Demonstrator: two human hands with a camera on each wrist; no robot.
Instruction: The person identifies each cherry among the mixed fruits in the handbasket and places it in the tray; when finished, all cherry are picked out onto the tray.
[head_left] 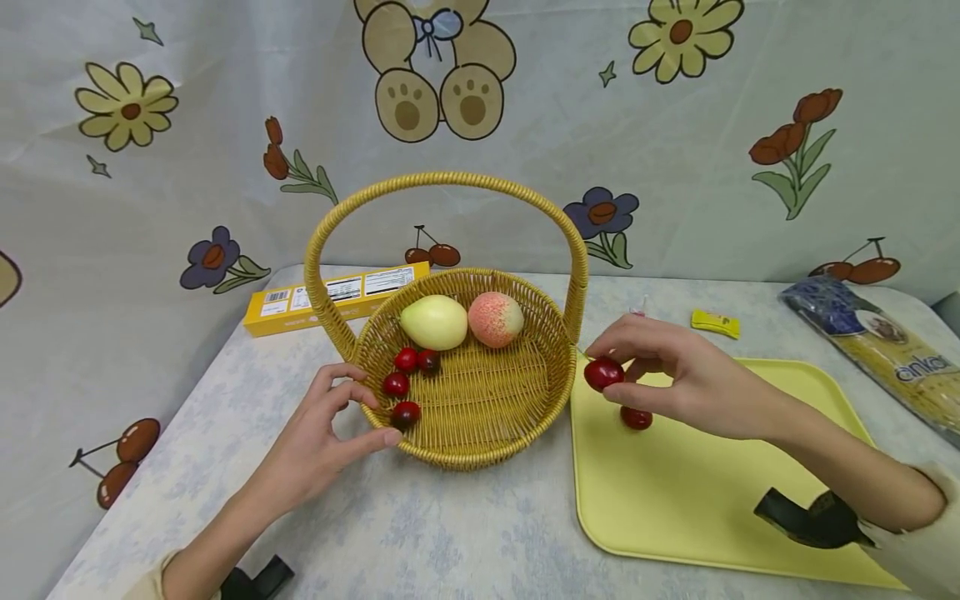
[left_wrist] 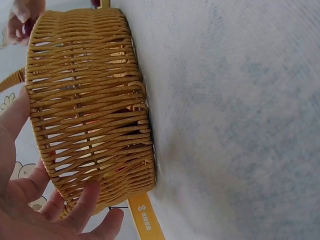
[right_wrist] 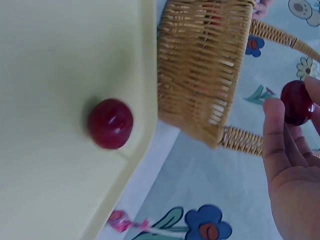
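Observation:
A round wicker basket [head_left: 480, 454] with a tall hoop handle stands in the middle of the table. Inside it are a yellow-green pear [head_left: 435, 322], a pink-and-cream peach [head_left: 496, 320] and several dark red cherries [head_left: 396, 384] along the left side. My left hand [head_left: 326, 433] holds the basket's near-left rim, thumb at the front edge; in the left wrist view its fingers curve along the woven side [left_wrist: 90, 110]. Between thumb and fingertips, my right hand [head_left: 690, 379] pinches a cherry [head_left: 603, 374], just right of the basket and above the tray. Another cherry [right_wrist: 111, 123] lies on the tray.
A yellow tray [head_left: 697, 500] lies right of the basket. Behind the basket is a long yellow box [head_left: 300, 310]. A small yellow packet [head_left: 716, 323] and a pink-wrapped lollipop [right_wrist: 119, 220] lie beyond the tray; a printed bag [head_left: 885, 350] lies far right. A patterned cloth hangs behind.

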